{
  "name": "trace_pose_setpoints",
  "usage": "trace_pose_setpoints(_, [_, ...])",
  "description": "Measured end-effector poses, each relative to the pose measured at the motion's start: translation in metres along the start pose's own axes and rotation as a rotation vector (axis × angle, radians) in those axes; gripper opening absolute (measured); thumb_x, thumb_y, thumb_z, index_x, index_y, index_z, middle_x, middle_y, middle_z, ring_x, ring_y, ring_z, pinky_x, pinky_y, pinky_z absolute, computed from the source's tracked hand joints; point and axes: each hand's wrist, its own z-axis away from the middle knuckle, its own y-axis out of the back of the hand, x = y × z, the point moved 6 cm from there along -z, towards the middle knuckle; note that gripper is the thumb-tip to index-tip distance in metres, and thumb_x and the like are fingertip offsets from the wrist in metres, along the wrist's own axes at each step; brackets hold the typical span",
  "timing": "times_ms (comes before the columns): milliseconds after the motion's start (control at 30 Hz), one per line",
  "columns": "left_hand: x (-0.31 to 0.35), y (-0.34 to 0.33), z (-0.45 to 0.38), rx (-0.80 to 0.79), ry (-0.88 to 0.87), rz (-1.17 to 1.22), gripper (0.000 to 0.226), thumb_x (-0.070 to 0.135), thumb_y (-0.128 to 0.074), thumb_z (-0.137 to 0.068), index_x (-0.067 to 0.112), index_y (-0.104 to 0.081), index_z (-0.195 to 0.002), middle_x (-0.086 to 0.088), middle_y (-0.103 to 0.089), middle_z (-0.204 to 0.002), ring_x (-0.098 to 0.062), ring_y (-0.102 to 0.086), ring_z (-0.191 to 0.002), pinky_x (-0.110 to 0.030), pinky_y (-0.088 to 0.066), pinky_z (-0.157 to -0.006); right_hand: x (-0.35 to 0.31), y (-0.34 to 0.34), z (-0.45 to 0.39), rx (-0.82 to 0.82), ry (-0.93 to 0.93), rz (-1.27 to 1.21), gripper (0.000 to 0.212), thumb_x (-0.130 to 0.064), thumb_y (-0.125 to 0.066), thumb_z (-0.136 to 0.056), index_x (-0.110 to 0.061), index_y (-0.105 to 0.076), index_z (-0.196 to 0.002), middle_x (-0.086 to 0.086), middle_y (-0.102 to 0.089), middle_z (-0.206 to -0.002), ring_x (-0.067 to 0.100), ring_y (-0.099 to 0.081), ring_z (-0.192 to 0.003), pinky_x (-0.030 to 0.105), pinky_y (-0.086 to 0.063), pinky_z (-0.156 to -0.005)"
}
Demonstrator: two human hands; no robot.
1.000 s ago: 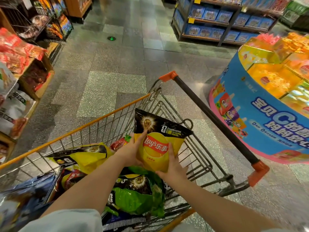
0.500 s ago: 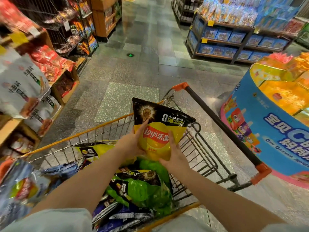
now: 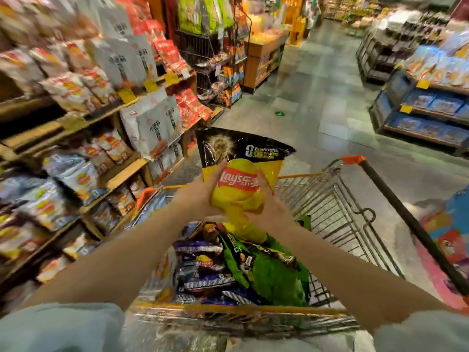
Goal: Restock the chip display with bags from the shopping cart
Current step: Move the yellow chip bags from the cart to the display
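Both hands lift one yellow Lay's bag (image 3: 238, 179) above the shopping cart (image 3: 337, 207), apparently to carry it toward the chip shelves (image 3: 83, 179) on the left. The left hand (image 3: 200, 196) cups the bag's left edge with fingers curled round it; the right hand (image 3: 269, 212) grasps it from below and behind, so the pair probably steadies the puffy pack without crushing it. The cart's basket is heaped with more bags, green (image 3: 276, 275) and dark purple (image 3: 203, 270) among them.
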Motion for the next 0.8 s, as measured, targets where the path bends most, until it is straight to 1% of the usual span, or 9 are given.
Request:
trace_pose_setpoints(100, [-0.029, 0.022, 0.045, 0.038, 0.091, -0.004, 0.119, 0.056, -0.074, -0.074, 0.052, 0.030, -0.132, -0.021, -0.035, -0.146, -0.040, -0.058, -0.112, -0.043, -0.047, -0.089, -0.044, -0.018, 0.008, -0.060, 0.091, -0.010, 0.110, -0.036, -0.073, -0.082, -0.051, 0.017, -0.144, 0.006, -0.027, -0.155, 0.030, -0.043, -0.131, 0.043, -0.039, -0.104])
trace_pose_setpoints(200, [-0.055, 0.040, 0.095, 0.073, 0.169, -0.012, 0.121, 0.058, -0.073, -0.074, 0.054, 0.032, -0.133, -0.022, -0.035, -0.145, -0.041, -0.056, -0.115, -0.046, -0.046, -0.094, -0.089, -0.036, 0.024, -0.080, 0.192, -0.006, 0.110, -0.036, -0.072, -0.083, -0.053, 0.019, -0.141, 0.006, -0.029, -0.154, 0.030, -0.048, -0.126, 0.042, -0.045, -0.099])
trace_pose_setpoints(300, [-0.080, 0.053, 0.149, 0.117, 0.240, 0.007, 0.119, 0.056, -0.075, -0.073, 0.055, 0.027, -0.133, -0.021, -0.036, -0.143, -0.042, -0.053, -0.118, -0.048, -0.045, -0.096, -0.131, -0.057, 0.045, -0.106, 0.275, 0.019, 0.112, -0.038, -0.074, -0.082, -0.052, 0.022, -0.139, 0.009, -0.034, -0.151, 0.030, -0.048, -0.125, 0.041, -0.046, -0.097])
trace_pose_setpoints(367, [-0.098, 0.060, 0.187, 0.148, 0.288, -0.012, 0.121, 0.058, -0.076, -0.070, 0.058, 0.029, -0.131, -0.019, -0.034, -0.146, -0.041, -0.051, -0.120, -0.050, -0.046, -0.095, -0.161, -0.076, 0.061, -0.134, 0.326, 0.044, 0.113, -0.039, -0.074, -0.081, -0.051, 0.023, -0.140, 0.011, -0.035, -0.150, 0.032, -0.049, -0.125, 0.042, -0.046, -0.097])
trace_pose_setpoints(467, [-0.121, 0.069, 0.234, 0.173, 0.366, -0.007, 0.122, 0.060, -0.076, -0.069, 0.056, 0.027, -0.134, -0.022, -0.037, -0.142, -0.042, -0.054, -0.115, -0.049, -0.047, -0.093, -0.197, -0.098, 0.079, -0.180, 0.369, 0.033, 0.113, -0.038, -0.072, -0.083, -0.055, 0.026, -0.136, 0.011, -0.030, -0.153, 0.033, -0.046, -0.128, 0.043, -0.045, -0.097])
trace_pose_setpoints(567, [-0.146, 0.080, 0.289, 0.227, 0.456, -0.026, 0.122, 0.055, -0.078, -0.071, 0.052, 0.023, -0.140, -0.021, -0.039, -0.142, -0.042, -0.056, -0.113, -0.046, -0.047, -0.090, -0.242, -0.124, 0.101, -0.250, 0.477, -0.006, 0.111, -0.035, -0.073, -0.083, -0.057, 0.023, -0.135, 0.012, -0.025, -0.155, 0.034, -0.044, -0.130, 0.047, -0.045, -0.100])
trace_pose_setpoints(633, [-0.164, 0.085, 0.326, 0.261, 0.519, -0.014, 0.123, 0.052, -0.080, -0.070, 0.051, 0.019, -0.144, -0.021, -0.041, -0.141, -0.042, -0.056, -0.113, -0.046, -0.047, -0.091, -0.271, -0.143, 0.114, -0.284, 0.539, -0.020, 0.111, -0.035, -0.074, -0.082, -0.052, 0.018, -0.142, 0.011, -0.018, -0.158, 0.033, -0.039, -0.134, 0.046, -0.044, -0.101])
trace_pose_setpoints(700, [-0.180, 0.087, 0.361, 0.274, 0.597, -0.023, 0.124, 0.052, -0.079, -0.070, 0.053, 0.022, -0.142, -0.023, -0.041, -0.140, -0.041, -0.059, -0.110, -0.047, -0.050, -0.090, -0.300, -0.162, 0.128, -0.316, 0.587, 0.005, 0.111, -0.036, -0.074, -0.082, -0.047, 0.017, -0.145, 0.011, -0.023, -0.156, 0.033, -0.040, -0.133, 0.045, -0.042, -0.100])
trace_pose_setpoints(800, [-0.200, 0.093, 0.410, 0.305, 0.703, -0.030, 0.121, 0.049, -0.078, -0.075, 0.047, 0.021, -0.145, -0.019, -0.039, -0.143, -0.037, -0.061, -0.106, -0.044, -0.051, -0.085, -0.343, -0.187, 0.147, -0.367, 0.669, 0.034, 0.111, -0.039, -0.073, -0.082, -0.049, 0.018, -0.144, 0.011, -0.031, -0.152, 0.034, -0.046, -0.127, 0.044, -0.045, -0.097])
